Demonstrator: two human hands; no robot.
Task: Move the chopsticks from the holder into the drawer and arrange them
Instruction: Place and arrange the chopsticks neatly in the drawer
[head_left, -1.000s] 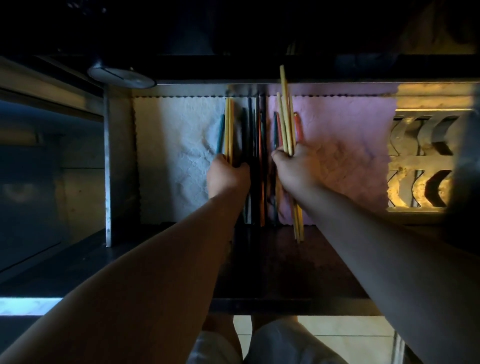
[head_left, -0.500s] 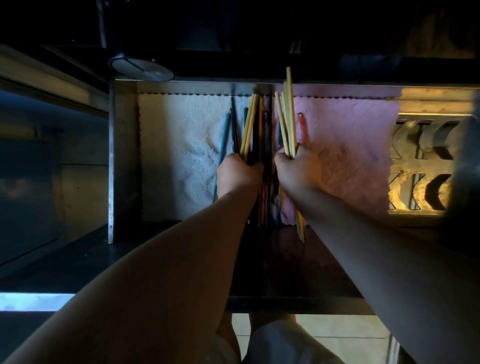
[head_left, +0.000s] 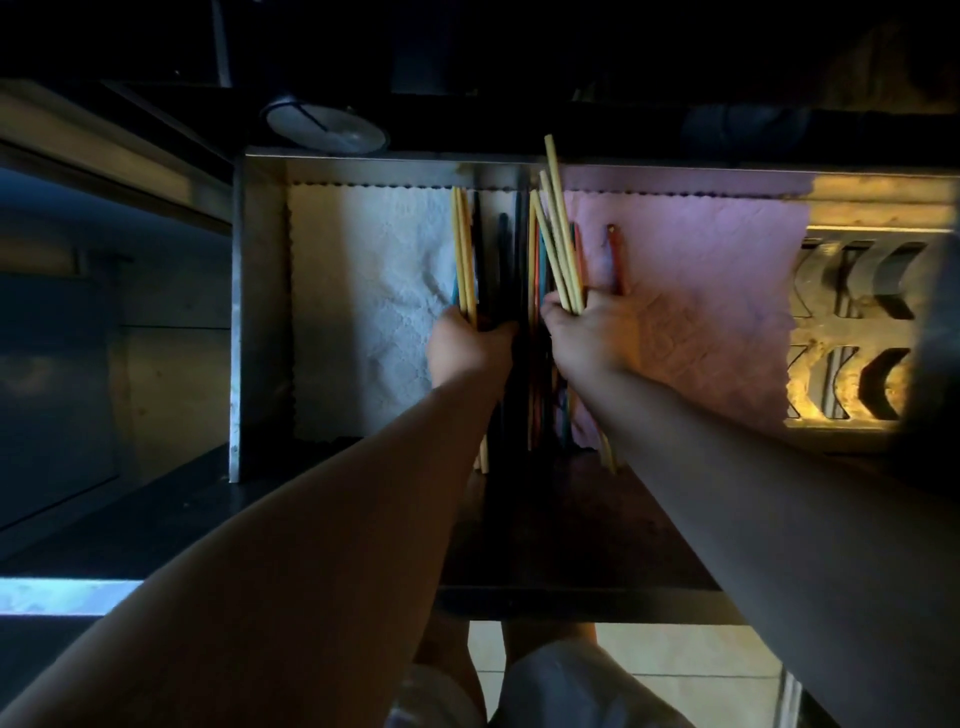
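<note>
An open metal drawer is lined with a white cloth on the left and a pink cloth on the right. My left hand grips a bunch of yellow and dark chopsticks lying lengthwise at the white cloth's right edge. My right hand holds several yellow chopsticks that fan up past the drawer's back wall. Between my hands lie dark, orange and teal chopsticks. A red chopstick rests on the pink cloth beside my right hand. No holder is visible.
A round white disc sits on the dark ledge behind the drawer. A perforated metal panel lit yellow stands at the right. A dark counter edge runs across below my arms. Tiled floor and my legs show at the bottom.
My left hand straightened its yellow chopsticks from a tilt to parallel with the drawer and shifted slightly left. My right hand's bundle stays fanned and hardly moved.
</note>
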